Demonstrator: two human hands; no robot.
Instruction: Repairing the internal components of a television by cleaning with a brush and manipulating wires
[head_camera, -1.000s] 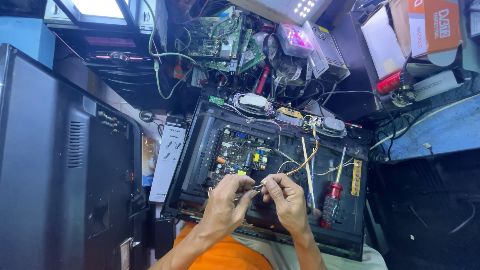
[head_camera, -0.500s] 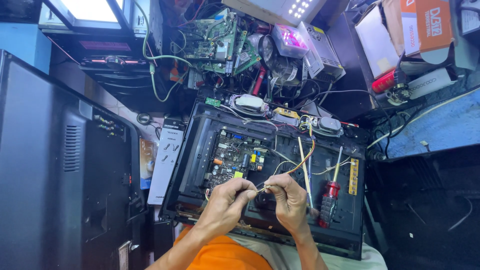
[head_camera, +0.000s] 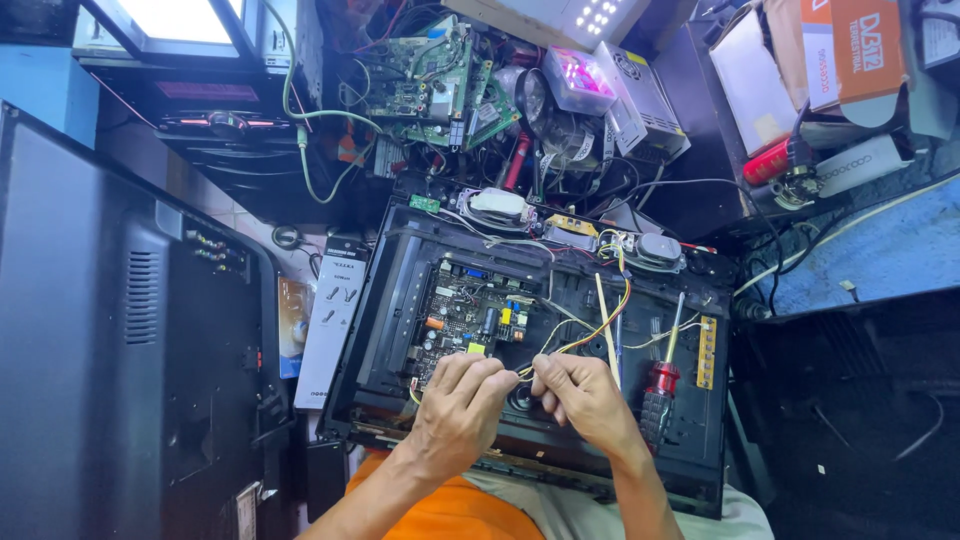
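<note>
Left hand (head_camera: 455, 405): fingers curled, thumb and fingertips pinching the end of a thin wire bundle (head_camera: 585, 335). Right hand (head_camera: 583, 398): fingers bent, pinching the same bundle just beside the left fingertips; the two hands nearly touch at the pinch.

Wire bundle: yellow, orange and white strands, running from the pinch between the hands up and away to the far edge of the opened set, near a grey oval speaker (head_camera: 655, 248).

Opened television chassis (head_camera: 400, 300): black, lying flat under both hands, its near edge over the person's lap, where orange cloth (head_camera: 450, 515) shows.

Circuit board (head_camera: 470, 315): dark green, crowded with small parts, just beyond the left hand.

Screwdriver (head_camera: 660, 385): red and black handle, metal shaft pointing away, lying on the chassis just to the right of the right hand.

Pale flat stick (head_camera: 607, 330): lying on the chassis beyond the right hand, beside the wires.

White remote control (head_camera: 332, 320): outside the chassis, to the left of the left hand.

Black back cover (head_camera: 100, 350): large, standing well to the left of both hands.

Green boards and tangled cables (head_camera: 430, 75): heaped on the worktop, well beyond the hands.
</note>
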